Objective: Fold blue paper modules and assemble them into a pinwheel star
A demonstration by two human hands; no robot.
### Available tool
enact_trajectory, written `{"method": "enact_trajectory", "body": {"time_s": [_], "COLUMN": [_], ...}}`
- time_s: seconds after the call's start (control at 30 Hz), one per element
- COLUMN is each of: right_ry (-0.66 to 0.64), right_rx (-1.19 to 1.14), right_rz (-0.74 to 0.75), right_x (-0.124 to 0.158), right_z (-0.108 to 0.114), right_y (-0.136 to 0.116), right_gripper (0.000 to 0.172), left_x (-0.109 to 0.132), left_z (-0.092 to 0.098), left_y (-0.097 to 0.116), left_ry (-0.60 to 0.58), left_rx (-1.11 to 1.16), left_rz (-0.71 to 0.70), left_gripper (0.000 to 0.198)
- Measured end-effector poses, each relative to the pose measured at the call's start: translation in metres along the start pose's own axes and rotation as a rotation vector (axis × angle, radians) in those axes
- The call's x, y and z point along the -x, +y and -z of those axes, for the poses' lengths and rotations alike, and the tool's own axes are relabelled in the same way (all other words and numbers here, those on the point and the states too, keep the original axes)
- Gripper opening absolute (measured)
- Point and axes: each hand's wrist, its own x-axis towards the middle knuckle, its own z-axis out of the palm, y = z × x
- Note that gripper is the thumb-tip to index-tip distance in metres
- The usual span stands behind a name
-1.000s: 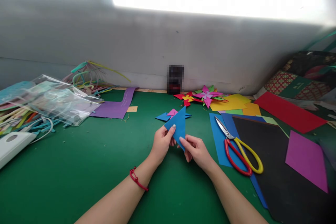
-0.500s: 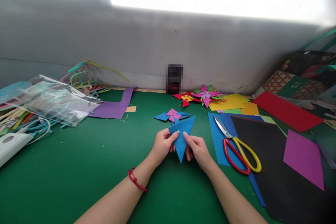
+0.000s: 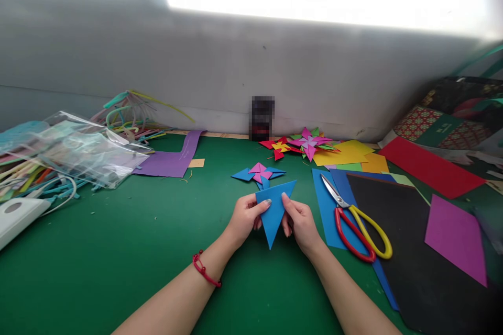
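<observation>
A blue folded paper triangle [image 3: 274, 214] is held up between both hands, one point hanging down. My left hand [image 3: 247, 217] pinches its left edge, thumb flat on the front and fingers behind. On the right edge, my right hand [image 3: 302, 222] grips it the same way, its thumb near the upper middle. Just beyond the triangle lies a pink and blue folded paper star [image 3: 259, 171], its near point partly covered by the triangle. Scissors [image 3: 353, 220] with one red and one yellow handle rest to the right of my right hand.
Several colourful paper stars [image 3: 308, 141] sit against the wall beside yellow paper [image 3: 341, 153]. Under the scissors are blue sheets and a black board [image 3: 408, 256]. Purple paper [image 3: 165, 163], a clear plastic bag [image 3: 102, 154] and a white device [image 3: 21, 217] lie left. Red paper [image 3: 432, 165] lies right.
The blue paper triangle has come slightly lower and nearer with both hands. My right thumb has shifted up along its right side.
</observation>
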Motion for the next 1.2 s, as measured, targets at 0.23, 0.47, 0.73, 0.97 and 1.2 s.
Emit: {"method": "enact_trajectory", "body": {"time_s": [0.23,0.47,0.73,0.97,1.2], "right_ry": [0.011,0.147,0.117,0.144,0.167], "right_rx": [-0.008,0.037,0.018,-0.065,0.039], "right_rz": [-0.003,0.032,0.028,0.023,0.023], "right_x": [0.0007,-0.0001,-0.0004,-0.0017,-0.0020], "right_z": [0.0005,-0.0020,0.0012,0.0017,0.0002], "right_y": [-0.0011,-0.0022,0.0004,0.0010,-0.0036], "right_gripper": [0.052,0.045,0.049,0.053,0.055], "left_x": [0.0006,0.0010,0.0006,0.0008,0.0004], "left_z": [-0.0001,-0.0002,-0.0007,-0.0005,0.0003], "left_y": [-0.0008,-0.0004,0.0000,0.0001,-0.0007], "left_ry": [-0.015,-0.032,-0.032,-0.054,-0.026], "left_rx": [0.005,0.009,0.012,0.026,-0.007], "left_rz": [0.005,0.014,0.032,0.044,0.048], "left_gripper": [0.028,0.028,0.028,0.029,0.029]}}
